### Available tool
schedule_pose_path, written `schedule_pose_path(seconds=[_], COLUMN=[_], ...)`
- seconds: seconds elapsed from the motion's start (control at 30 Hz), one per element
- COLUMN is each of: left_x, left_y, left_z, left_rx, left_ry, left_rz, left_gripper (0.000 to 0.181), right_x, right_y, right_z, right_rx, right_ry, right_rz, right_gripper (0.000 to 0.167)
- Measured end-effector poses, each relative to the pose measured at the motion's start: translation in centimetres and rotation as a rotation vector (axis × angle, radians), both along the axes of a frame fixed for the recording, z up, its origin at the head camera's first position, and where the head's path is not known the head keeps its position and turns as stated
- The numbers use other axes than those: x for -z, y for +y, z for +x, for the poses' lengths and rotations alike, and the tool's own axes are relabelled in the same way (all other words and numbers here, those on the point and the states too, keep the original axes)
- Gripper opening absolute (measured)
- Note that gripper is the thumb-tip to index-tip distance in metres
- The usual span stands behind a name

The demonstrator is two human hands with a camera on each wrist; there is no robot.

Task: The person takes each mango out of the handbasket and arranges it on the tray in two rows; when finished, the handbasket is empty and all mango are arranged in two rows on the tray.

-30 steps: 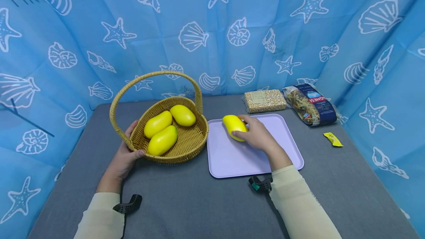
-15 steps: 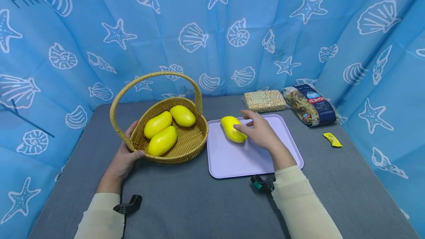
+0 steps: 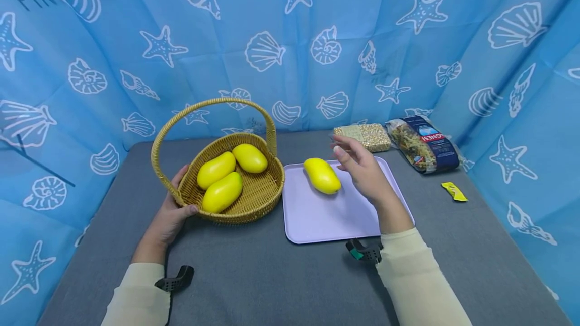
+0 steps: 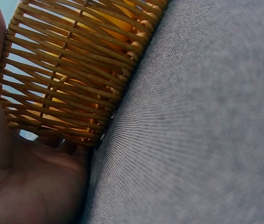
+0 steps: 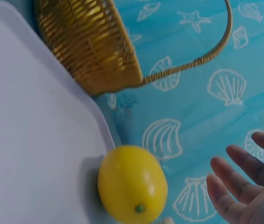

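Note:
My left hand (image 3: pixel 169 218) holds the left side of a wicker basket (image 3: pixel 260 205), thumb at the front and fingers round the outer wall. In the left wrist view, the palm (image 4: pixel 38 182) lies close against the woven wall (image 4: pixel 71 70); some fingers are hidden. Three yellow mangoes (image 3: pixel 222 192) lie inside the basket. Another mango (image 3: pixel 322 176) rests alone on the lilac tray (image 3: pixel 317 220). Above the tray, just right of that mango, my right hand (image 3: pixel 368 177) hovers with loosely bent, spread fingers and nothing in it. The right wrist view shows it apart from the mango (image 5: pixel 132 184).
Behind the tray lies a clear bag of pale grains (image 3: pixel 373 137), partly covered by the right hand. A dark blue pasta packet (image 3: pixel 426 145) sits beside it, with a small yellow wrapper (image 3: pixel 454 191) nearer. A blue shell-print curtain (image 3: pixel 294 84) encloses the grey table (image 3: pixel 254 275).
The right hand has let go of the mango on the tray, its fingers opening, and has drawn up and to the right. The left hand and basket have stayed in place.

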State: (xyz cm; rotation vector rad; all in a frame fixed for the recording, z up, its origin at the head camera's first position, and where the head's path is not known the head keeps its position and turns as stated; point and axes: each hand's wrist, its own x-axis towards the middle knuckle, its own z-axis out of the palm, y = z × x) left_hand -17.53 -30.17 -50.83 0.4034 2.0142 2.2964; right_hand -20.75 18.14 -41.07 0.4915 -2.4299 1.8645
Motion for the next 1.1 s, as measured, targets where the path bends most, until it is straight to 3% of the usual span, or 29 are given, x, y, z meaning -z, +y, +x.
schedule_pose_path(seconds=[0.2,0.37,0.5,0.73,1.1], left_x=[0.1,0.1,0.1,0.0,-0.2], left_y=[0.0,0.1,0.1,0.2,0.2], left_z=[-0.2,-0.1,-0.1,0.1,0.1], left_rx=[-0.002,-0.001,-0.001,0.001,-0.003], left_ry=[0.003,0.003,0.001,0.003,0.003], left_rz=[-0.002,0.000,0.004,-0.006,-0.011], left_gripper=[0.101,0.102,0.101,0.100,0.101], right_x=[-0.8,-1.0,-0.9,-0.3,0.8], right_y=[-0.8,-1.8,-2.9,-5.0,-9.4], right_z=[0.6,1.0,1.1,1.5,1.2], right_rx=[-0.095,-0.242,-0.356,-0.510,-0.613], right_ry=[0.015,0.022,-0.019,-0.099,-0.150], right_rz=[-0.128,-0.261,-0.340,-0.417,-0.469], right_gripper=[0.056,0.080,0.101,0.110,0.111])
